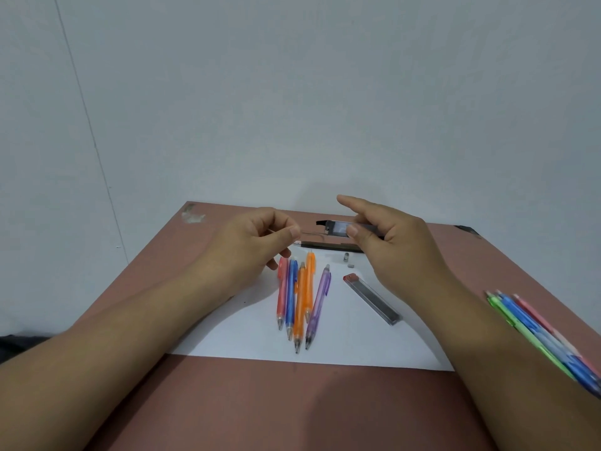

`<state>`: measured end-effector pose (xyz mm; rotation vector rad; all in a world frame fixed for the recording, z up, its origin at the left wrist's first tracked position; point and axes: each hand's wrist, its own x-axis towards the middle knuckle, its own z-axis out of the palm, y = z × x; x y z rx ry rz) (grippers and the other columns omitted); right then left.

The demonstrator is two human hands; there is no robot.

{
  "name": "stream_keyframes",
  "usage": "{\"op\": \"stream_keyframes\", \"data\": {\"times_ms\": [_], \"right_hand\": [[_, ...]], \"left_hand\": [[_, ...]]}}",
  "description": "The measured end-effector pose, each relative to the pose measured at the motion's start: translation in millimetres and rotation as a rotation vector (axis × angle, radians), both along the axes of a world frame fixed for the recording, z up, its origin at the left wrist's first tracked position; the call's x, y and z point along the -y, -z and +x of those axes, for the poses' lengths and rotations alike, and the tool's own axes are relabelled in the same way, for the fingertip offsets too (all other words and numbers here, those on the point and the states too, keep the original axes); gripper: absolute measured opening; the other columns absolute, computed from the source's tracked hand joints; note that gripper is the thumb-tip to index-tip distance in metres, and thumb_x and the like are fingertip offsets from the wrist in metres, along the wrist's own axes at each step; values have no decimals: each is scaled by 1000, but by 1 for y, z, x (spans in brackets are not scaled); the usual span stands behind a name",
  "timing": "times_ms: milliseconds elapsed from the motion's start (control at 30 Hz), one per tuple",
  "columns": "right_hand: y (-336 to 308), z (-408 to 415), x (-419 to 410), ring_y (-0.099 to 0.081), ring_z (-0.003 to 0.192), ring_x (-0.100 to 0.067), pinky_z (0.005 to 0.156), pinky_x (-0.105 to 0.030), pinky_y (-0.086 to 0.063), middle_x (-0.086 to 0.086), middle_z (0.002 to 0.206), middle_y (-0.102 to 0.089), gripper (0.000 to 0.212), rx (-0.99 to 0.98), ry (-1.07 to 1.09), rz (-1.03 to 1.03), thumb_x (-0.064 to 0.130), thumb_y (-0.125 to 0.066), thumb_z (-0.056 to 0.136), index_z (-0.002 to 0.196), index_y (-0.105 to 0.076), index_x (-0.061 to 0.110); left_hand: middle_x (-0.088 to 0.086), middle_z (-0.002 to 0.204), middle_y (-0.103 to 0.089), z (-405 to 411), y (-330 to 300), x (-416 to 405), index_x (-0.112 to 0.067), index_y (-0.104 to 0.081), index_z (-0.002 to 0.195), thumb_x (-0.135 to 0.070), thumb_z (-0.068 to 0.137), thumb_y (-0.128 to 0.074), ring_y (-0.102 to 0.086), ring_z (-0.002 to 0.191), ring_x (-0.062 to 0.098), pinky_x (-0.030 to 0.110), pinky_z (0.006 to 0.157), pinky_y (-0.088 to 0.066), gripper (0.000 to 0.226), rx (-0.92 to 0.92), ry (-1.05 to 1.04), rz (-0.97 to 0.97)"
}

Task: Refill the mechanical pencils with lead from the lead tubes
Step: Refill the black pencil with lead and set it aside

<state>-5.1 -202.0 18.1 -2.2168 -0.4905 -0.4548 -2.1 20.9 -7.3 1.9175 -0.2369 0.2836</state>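
Observation:
My left hand (pixel 260 242) pinches a few thin leads (pixel 312 233) between thumb and forefinger, above the far part of the white paper (pixel 351 340). My right hand (pixel 390 242) grips an open dark lead tube (pixel 338 228), its cap swung out to the left and its index finger raised. A dark pencil (pixel 328 246) lies crosswise under both hands. On the paper lie several coloured mechanical pencils (pixel 300 304), tips toward me: red, blue, two orange, purple. A second lead tube (pixel 372 299) with a red end lies to their right.
Two small grey pieces (pixel 348 259) sit on the paper near the dark pencil. Another bunch of coloured pencils (pixel 546 336) lies at the right edge of the brown table (pixel 292 411). A plain wall stands right behind the table.

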Motion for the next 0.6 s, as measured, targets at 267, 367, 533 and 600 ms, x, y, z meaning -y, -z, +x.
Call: {"op": "stream_keyframes", "data": {"times_ms": [267, 367, 533, 600], "right_hand": [[-1, -2, 0, -58, 115, -4, 97, -15, -45, 14, 117, -64, 43, -55, -12, 52, 21, -57, 103, 138, -56, 45], [-1, -3, 0, -57, 121, -8, 100, -18, -45, 8, 127, -65, 42, -59, -17, 62, 21, -57, 103, 138, -57, 45], [-1, -4, 1, -56, 124, -9, 105, -25, -46, 5, 132, -65, 41, -68, -18, 82, 20, -58, 103, 137, -58, 43], [-1, -3, 2, -56, 122, -7, 99, -13, -44, 7, 129, -65, 41, -75, -17, 96, 19, -58, 103, 136, -59, 43]], "left_hand": [[-6, 84, -71, -1, -1, -2, -21, -67, 89, -28, 98, -60, -68, 78, 9, 24, 61, -56, 13, 48, -28, -5], [-2, 88, -71, -1, -2, -2, -19, -67, 90, -25, 98, -58, -68, 78, 11, 29, 63, -58, 14, 59, -42, -10], [-3, 84, -70, -1, -3, -4, -19, -65, 88, -22, 98, -57, -68, 78, 15, 37, 64, -59, 14, 63, -76, -52], [-4, 84, -70, -2, -4, -5, -19, -65, 87, -21, 98, -57, -68, 77, 14, 36, 64, -59, 14, 62, -91, -71]]}}
